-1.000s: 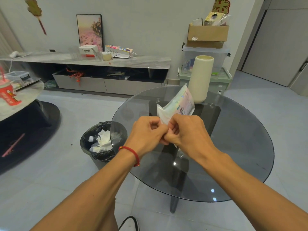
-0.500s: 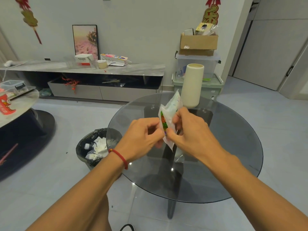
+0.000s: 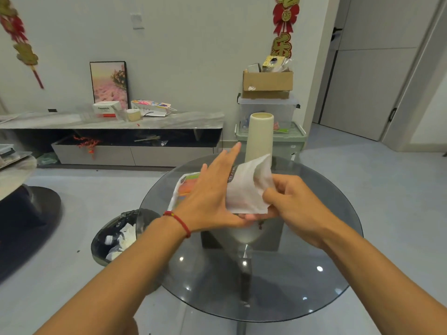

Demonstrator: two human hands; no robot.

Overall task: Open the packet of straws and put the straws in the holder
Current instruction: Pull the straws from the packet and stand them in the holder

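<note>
The thin white paper-and-plastic packet of straws [image 3: 244,189] is likely light and limp, so it should bend and crumple rather than resist; the safest hold looks to be its sealed edges, where the material can be pinched without crushing the straws inside. It is mostly white, with orange and green printing on its left end and one corner curling upward. It is held in the air above the round smoked-glass desk [image 3: 302,274], in front of the tall cream cylindrical holder [image 3: 260,136] standing at the far side. The right hand [image 3: 292,204] has its grip pinched on the packet's right edge. The left hand [image 3: 208,197] lies flat across the packet, fingers straight.
</note>
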